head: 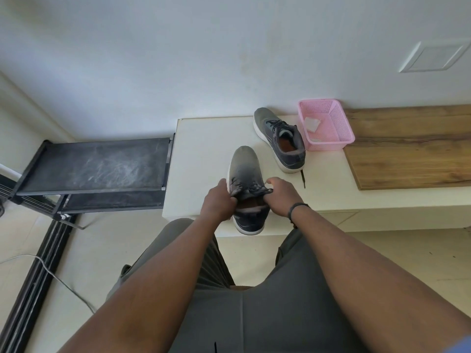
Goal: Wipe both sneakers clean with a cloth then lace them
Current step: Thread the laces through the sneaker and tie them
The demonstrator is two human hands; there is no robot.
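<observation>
A low white table [204, 138] stands against the far wall, with a wooden board [407, 149] lying on its right part and a dark metal rack [102, 164] just beside its left end. On the table's near edge sits the near sneaker [246, 169], grey, toe pointing away, its heel reaching the table's front edge. The other sneaker [279, 140] rests farther back and to the right, toe also pointing away, its heel touching a pink basket [328, 138] that stands against the wall. A white cloth [311, 124] lies inside the basket. The left hand [216, 200] grips the near sneaker's left side at the collar, fingers curled around the edge. The right hand [280, 194] has its fingers curled at the dark laces [251, 188] on the sneaker's right side, seemingly pinching them. A lace end [303, 180] lies on the table near the far sneaker's heel. A dark band [297, 208] circles the right wrist.
</observation>
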